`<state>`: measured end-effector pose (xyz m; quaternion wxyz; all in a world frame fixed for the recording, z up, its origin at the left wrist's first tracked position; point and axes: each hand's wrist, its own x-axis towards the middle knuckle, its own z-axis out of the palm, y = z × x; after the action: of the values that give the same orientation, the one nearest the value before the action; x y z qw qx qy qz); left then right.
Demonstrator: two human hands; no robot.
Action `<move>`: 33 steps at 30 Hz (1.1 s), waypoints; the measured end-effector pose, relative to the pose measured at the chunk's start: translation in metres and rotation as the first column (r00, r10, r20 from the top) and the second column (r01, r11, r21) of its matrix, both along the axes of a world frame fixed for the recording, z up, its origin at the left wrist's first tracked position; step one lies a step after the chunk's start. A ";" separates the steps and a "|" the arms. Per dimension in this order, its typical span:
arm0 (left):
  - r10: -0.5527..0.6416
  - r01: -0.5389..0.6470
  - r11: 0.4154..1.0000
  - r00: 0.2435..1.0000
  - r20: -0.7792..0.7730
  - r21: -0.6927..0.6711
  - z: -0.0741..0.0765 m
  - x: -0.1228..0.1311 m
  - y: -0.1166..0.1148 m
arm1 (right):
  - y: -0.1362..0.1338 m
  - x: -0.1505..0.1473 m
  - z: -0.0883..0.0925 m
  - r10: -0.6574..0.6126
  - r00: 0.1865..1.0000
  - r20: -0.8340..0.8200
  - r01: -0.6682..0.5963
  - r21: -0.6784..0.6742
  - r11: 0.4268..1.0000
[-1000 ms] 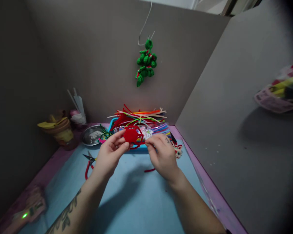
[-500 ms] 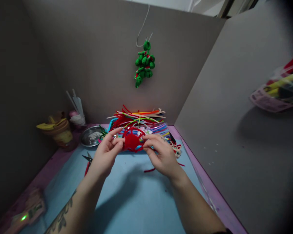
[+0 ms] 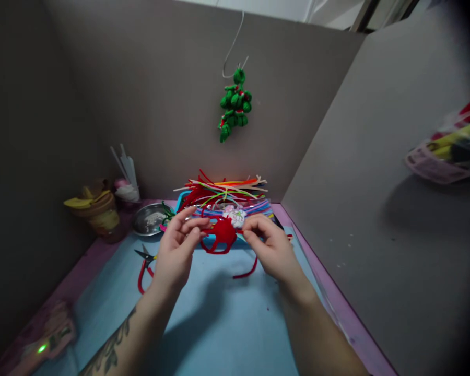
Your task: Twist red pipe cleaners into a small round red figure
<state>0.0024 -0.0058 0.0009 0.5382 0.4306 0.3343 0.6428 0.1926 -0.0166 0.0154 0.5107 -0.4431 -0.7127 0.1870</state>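
A red fuzzy pipe-cleaner shape [image 3: 224, 235], with a solid middle and open loops round it, is held up between my two hands above the table. My left hand [image 3: 176, 249] pinches its left edge between thumb and fingers, with the other fingers partly extended. My right hand [image 3: 273, 248] is closed in a pinch on a short red strand at the shape's right side. A loose red pipe cleaner [image 3: 246, 273] curves below my right hand. Red-handled scissors [image 3: 144, 267] lie with their blades apart, left of my left wrist.
Behind my hands is a blue tray [image 3: 183, 199] heaped with coloured pipe cleaners [image 3: 227, 184]. A metal dish [image 3: 145, 221] holds small white bits. A brown pot [image 3: 102, 218] stands farther left. A green pipe-cleaner ornament [image 3: 235, 104] hangs from a wire against the grey wall.
The red shape has turned and shifted slightly right and down. My right hand has moved a little right, fingers more curled, drawing a strand sideways. The view has shifted slightly.
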 end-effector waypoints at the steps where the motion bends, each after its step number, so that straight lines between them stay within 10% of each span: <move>1: 0.057 -0.058 0.997 0.998 0.004 0.053 -0.001 -0.001 -0.001 | -0.001 0.001 0.002 0.059 0.998 0.003 -0.059 -0.052 0.997; 7: 0.193 -0.192 0.967 0.981 0.014 0.167 0.001 -0.003 -0.004 | -0.010 0.003 0.008 0.119 0.993 0.009 -0.118 -0.072 0.990; 18: -0.135 0.136 0.991 0.988 0.069 0.004 0.007 -0.016 0.008 | -0.015 0.000 0.011 0.407 0.885 0.224 -0.404 -0.061 0.913; 27: -0.184 0.184 0.983 0.982 -0.038 0.002 0.008 -0.018 0.007 | -0.015 -0.010 0.008 0.448 0.825 0.345 -0.444 -0.094 0.891; 33: 0.110 -0.091 0.991 0.970 -0.217 0.094 0.014 -0.023 0.007 | 0.003 -0.018 -0.011 0.237 0.969 0.077 -0.231 -0.077 0.970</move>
<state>-0.0206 0.0014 0.0152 0.4458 0.5042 0.3868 0.6304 0.1749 -0.0136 0.0047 0.4388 -0.3806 -0.7744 0.2507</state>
